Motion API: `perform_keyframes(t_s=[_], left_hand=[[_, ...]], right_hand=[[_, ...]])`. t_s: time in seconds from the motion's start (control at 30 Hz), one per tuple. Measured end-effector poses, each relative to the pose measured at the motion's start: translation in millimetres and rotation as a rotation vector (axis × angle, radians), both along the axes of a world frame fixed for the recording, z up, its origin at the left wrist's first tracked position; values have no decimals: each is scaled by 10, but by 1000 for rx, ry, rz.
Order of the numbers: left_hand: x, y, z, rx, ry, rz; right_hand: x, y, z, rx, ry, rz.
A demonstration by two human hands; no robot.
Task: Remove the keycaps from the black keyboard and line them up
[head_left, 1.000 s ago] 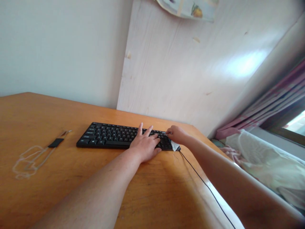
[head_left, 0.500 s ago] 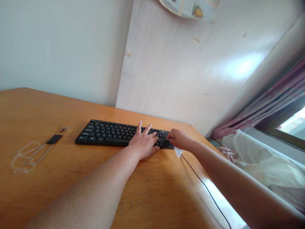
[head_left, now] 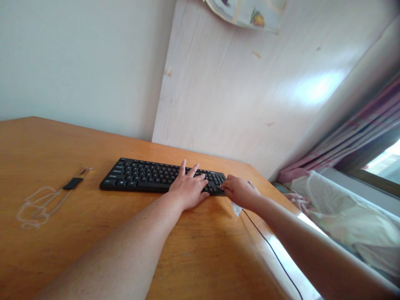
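A black keyboard [head_left: 146,177] lies on the orange-brown wooden table. My left hand [head_left: 189,187] rests on its right half, palm down with the fingers spread. At the keyboard's right end is my right hand [head_left: 239,191], its fingers bent together around a white tissue [head_left: 236,208]. The tissue hangs out below that hand, and its upper part is hidden by the fingers. A thin black cable [head_left: 271,249] runs from near the tissue toward the bottom right.
On the left of the table [head_left: 78,221] lies a black tag [head_left: 73,183] with a pale looped cord [head_left: 39,208]. A wall and a pale board stand behind. Bedding [head_left: 337,204] and a pink curtain [head_left: 343,125] are at the right.
My right hand has shifted slightly right and down with the tissue. My left hand stays spread on the keyboard.
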State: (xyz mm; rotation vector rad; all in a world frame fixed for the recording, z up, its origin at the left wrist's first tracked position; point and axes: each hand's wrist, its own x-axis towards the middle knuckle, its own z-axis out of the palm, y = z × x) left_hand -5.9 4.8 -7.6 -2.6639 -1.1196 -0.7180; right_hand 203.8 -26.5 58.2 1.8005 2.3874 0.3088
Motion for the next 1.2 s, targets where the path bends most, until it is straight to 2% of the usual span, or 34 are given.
perform_keyframes(t_s=[0.13, 0.33, 0.43, 0.63, 0.87, 1.03, 1.2], left_hand=[[5, -4, -4, 7, -3, -2], [8, -11, -2, 0, -4, 2], [6, -11, -4, 15, -6, 1], [7, -9, -9, 31, -7, 3], [8, -20, 12, 17, 8, 8], [16, -22, 11, 3, 3, 11], [14, -20, 13, -10, 9, 5]], right_hand=[[71, 20, -32, 9, 52, 29], [308, 197, -86, -19, 155, 74], [330, 296, -99, 38, 211, 57], [74, 539, -123, 86, 241, 46], [-202, 801, -105, 62, 65, -5], [-215, 781, -83, 32, -21, -5], [-148, 600, -64, -16, -33, 31]])
